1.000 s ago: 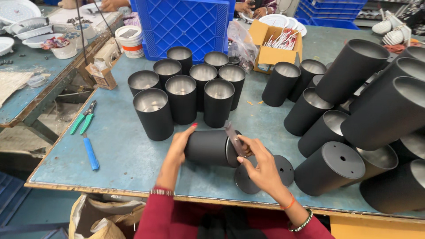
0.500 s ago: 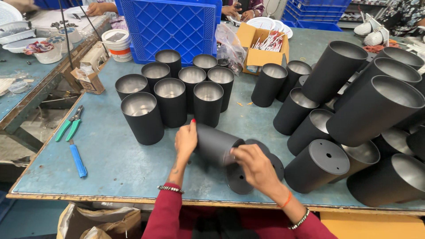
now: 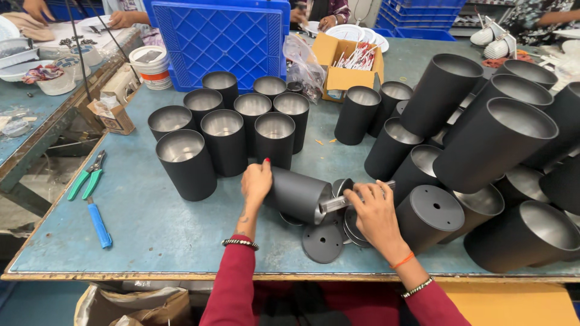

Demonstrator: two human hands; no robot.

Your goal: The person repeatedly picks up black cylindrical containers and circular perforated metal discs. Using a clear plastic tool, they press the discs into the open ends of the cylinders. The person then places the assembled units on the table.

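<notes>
Hands (image 3: 256, 182) (image 3: 370, 208) grip tilted cylinder (image 3: 299, 194); bare tabletop (image 3: 139, 235) left.

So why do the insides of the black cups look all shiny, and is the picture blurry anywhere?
Head view: overhead light bounces off the bare metal inside the upright cylinders, giving pale glare, while their matt black outsides stay dull. The left hand, right hand and the tilted cylinder between them look sharp. Big cylinders at the right edge look stretched by the wide lens.
</notes>
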